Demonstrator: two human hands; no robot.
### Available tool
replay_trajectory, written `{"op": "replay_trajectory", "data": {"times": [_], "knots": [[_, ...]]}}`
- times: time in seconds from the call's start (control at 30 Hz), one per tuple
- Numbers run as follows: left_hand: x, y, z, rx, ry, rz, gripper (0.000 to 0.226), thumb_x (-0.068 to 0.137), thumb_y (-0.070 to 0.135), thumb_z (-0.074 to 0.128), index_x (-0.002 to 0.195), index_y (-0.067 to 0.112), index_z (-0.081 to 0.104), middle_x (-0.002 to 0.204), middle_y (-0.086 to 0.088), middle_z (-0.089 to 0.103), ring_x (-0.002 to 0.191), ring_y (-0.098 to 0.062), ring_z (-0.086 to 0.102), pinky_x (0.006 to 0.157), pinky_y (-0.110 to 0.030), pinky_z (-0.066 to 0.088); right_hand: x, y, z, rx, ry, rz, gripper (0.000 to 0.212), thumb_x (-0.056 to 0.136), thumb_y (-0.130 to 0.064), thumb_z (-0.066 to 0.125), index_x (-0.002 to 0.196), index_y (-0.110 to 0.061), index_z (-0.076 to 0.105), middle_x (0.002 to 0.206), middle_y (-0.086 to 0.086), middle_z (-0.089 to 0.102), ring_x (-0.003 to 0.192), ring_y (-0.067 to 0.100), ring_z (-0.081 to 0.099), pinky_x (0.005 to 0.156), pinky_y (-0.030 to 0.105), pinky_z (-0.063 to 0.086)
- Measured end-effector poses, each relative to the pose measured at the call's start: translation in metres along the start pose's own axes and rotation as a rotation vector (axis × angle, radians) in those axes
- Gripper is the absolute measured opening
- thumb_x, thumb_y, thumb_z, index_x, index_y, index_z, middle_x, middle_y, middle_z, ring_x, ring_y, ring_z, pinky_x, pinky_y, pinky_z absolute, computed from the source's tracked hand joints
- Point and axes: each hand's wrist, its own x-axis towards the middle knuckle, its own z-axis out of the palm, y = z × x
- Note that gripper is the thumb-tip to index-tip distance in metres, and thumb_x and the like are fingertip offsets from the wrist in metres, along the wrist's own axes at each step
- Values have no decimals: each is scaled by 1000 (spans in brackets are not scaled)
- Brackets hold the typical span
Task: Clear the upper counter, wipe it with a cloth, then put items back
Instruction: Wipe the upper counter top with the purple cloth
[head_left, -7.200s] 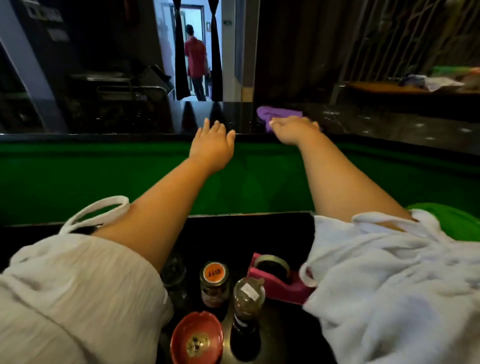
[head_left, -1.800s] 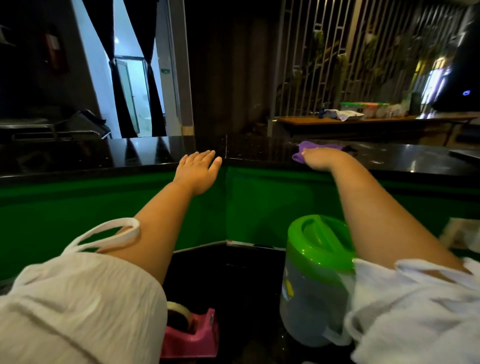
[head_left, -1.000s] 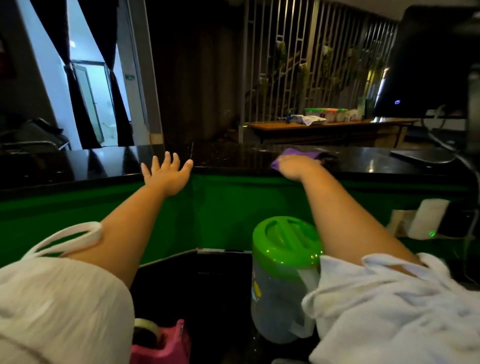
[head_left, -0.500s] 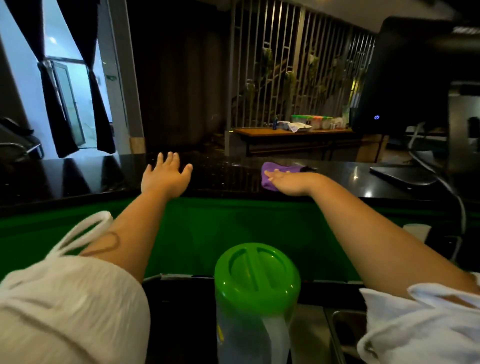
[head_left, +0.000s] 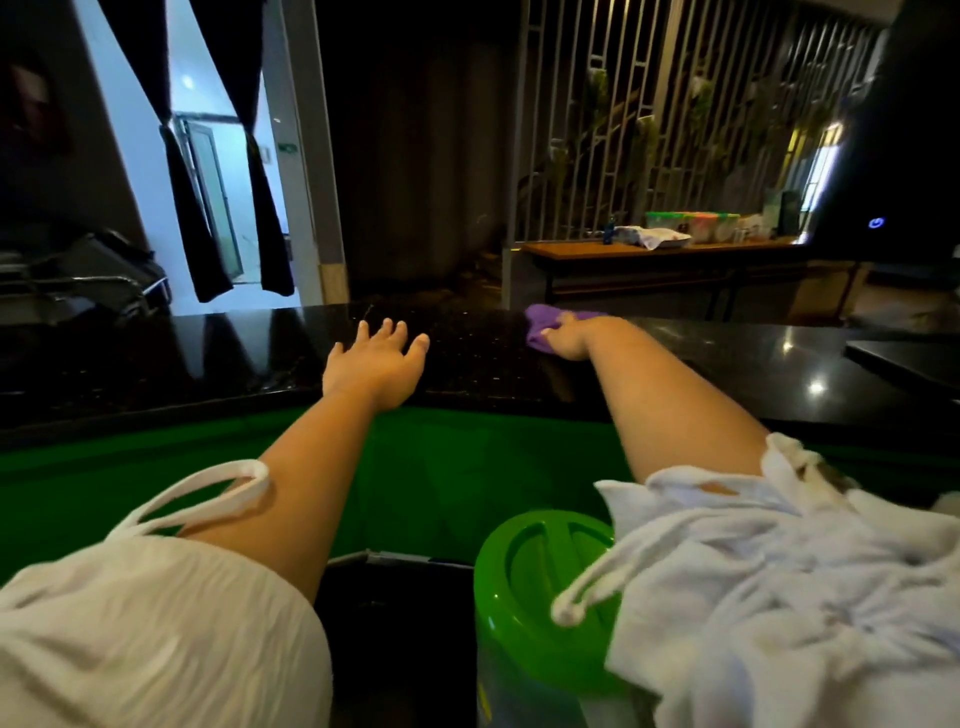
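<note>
Black upper counter (head_left: 208, 358) now fills more of the view than half a second ago; the camera has swung back left, so the doorway with dark curtains (head_left: 208, 197) shows again and the monitor sits cut off at the right edge. Left hand (head_left: 376, 358) stays flat on the counter, fingers spread, gripping nothing. Right hand (head_left: 569, 338) is closed over the purple cloth (head_left: 540, 325), pressed to the counter, slightly farther out than before. Green-lidded jug (head_left: 540, 582) sits below, partly behind the right sleeve.
</note>
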Motion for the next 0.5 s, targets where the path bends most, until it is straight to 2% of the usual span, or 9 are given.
{"op": "replay_trajectory", "data": {"times": [0.07,0.13,0.17,0.23,0.3,0.33,0.4,0.5], "knots": [[1,1,-1,23,-37,15,60,98,50,12,151,23,11,160,2,5,148,-22,-2,117,-49,4,-10,6,-10,-74,-23,69,54,105,-31,23,149,-2,16,158,13,13,144,29,17,111,26,18],[3,2,-2,52,-84,28,60,98,50,10,151,22,10,160,1,4,148,-24,-4,117,-49,3,-15,-5,-8,-68,-23,48,49,103,-24,31,144,2,28,153,17,26,141,31,25,110,31,23],[4,2,-3,64,-109,29,60,98,50,10,151,21,9,160,0,3,147,-24,-6,117,-49,2,-15,-14,-5,-41,-18,2,46,103,-20,32,142,4,32,152,18,30,140,31,27,107,29,24],[6,3,-3,83,-143,32,60,99,47,9,151,20,7,160,-2,0,147,-25,-9,118,-48,0,-17,-34,1,-4,-52,-65,46,105,-17,21,146,4,24,155,18,21,143,29,21,101,21,19],[8,4,-2,94,-144,32,59,99,44,9,151,18,6,160,-3,-1,147,-24,-10,118,-46,-1,-13,-59,2,11,-88,-147,50,105,-23,14,151,-3,8,160,11,5,147,23,9,107,19,10],[8,4,-2,95,-137,27,59,99,43,9,151,16,6,160,-3,-1,147,-23,-10,118,-45,-1,-9,-69,4,19,-110,-189,51,105,-27,13,152,-9,4,160,8,0,148,21,5,112,23,5],[8,4,-1,95,-126,15,59,100,42,8,151,14,5,160,-2,-1,147,-22,-10,118,-44,-1,0,-84,7,-1,-131,-272,51,105,-33,13,152,-18,1,160,3,-4,148,18,0,116,30,-1],[8,5,-2,67,-124,18,59,100,42,9,151,14,5,160,-1,0,147,-22,-8,118,-44,0,22,-92,0,-38,-122,-274,51,104,-35,13,152,-19,4,160,1,0,148,17,3,116,29,2]]}}
